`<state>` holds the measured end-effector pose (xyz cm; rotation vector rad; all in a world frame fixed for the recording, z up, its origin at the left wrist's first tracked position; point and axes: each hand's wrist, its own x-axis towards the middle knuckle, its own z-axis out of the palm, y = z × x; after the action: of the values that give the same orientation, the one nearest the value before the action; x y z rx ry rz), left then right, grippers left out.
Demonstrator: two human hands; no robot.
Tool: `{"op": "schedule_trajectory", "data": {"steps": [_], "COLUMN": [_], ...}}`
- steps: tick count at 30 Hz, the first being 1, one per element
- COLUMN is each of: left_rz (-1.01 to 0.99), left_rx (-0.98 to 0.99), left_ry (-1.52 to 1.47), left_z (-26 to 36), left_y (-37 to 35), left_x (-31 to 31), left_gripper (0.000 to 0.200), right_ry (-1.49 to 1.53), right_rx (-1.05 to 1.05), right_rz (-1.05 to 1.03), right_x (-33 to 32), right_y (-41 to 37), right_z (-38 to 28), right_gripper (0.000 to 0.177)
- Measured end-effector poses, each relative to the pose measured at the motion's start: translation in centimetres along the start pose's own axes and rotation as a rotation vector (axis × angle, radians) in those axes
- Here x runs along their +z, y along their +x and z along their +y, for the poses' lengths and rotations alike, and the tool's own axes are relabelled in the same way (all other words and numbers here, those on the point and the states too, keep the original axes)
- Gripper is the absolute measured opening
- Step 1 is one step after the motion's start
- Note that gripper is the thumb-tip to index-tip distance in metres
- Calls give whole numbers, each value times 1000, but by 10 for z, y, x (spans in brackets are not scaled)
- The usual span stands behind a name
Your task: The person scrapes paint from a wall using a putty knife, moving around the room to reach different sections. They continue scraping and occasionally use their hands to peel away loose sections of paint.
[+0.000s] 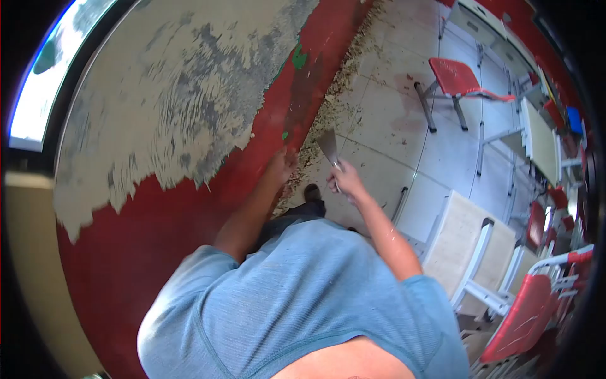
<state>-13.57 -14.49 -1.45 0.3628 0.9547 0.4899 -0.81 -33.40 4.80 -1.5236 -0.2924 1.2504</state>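
Observation:
My right hand [344, 179] is closed around the handle of a scraper [328, 145], whose wide metal blade points up and away over the floor. My left hand [282, 167] is beside the lower part of the red wall [271, 120]; its fingers are blurred, and whether they hold anything cannot be made out. Red paint covers the wall's lower part with a ragged edge, and above it shows a bare grey and beige patch [170, 95]. Small green spots [299, 57] mark the red strip.
Paint flakes [344, 82] lie along the foot of the wall on the tiled floor [391, 120]. A red chair [454, 77] stands ahead to the right. Desks [470, 243] and another red chair [524, 316] crowd the right side. A window [60, 69] is at upper left.

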Motion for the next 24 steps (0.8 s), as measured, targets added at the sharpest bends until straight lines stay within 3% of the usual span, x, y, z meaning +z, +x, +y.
{"op": "schedule_trajectory", "data": {"steps": [2, 5, 7, 8, 9, 11, 14, 17, 20, 23, 24], "left_rz": [-19, -238, -334, -383, -459, -622, -432, -429, -441, -336, -322], "left_rx": [-79, -245, -285, -299, -201, -7, -102, -209, -123, -57, -32], "left_ry": [-64, -53, -171, -231, -160, -12, -194, -258, -118, -81, -53], "left_z": [28, 62, 75, 83, 91, 107, 134, 136, 136, 141, 146], "left_y": [31, 55, 50, 52, 66, 90, 102, 127, 110, 93, 99], "left_x": [17, 46, 68, 74, 67, 52, 45, 18, 31, 42, 43], "left_gripper": [30, 31, 31, 31, 30, 28, 26, 25, 25, 25, 25], "right_ry": [-36, -246, -518, -536, -555, -337, -327, -317, -302, -259, -257], "right_rx": [-29, -106, -495, -560, -625, -509, -515, -194, -509, -442, -565], "right_rz": [-11, -61, 118, 147, 179, 117, 116, -90, 58, -55, 18], "right_x": [38, 77, 102, 111, 121, 135, 153, 154, 154, 151, 154], "right_y": [13, 56, 102, 113, 121, 130, 163, 147, 153, 152, 162], "right_z": [-50, -94, -78, -79, -85, -97, -87, -122, -107, -118, -114], "right_gripper": [38, 39, 41, 42, 44, 47, 49, 51, 46, 45, 45]}}
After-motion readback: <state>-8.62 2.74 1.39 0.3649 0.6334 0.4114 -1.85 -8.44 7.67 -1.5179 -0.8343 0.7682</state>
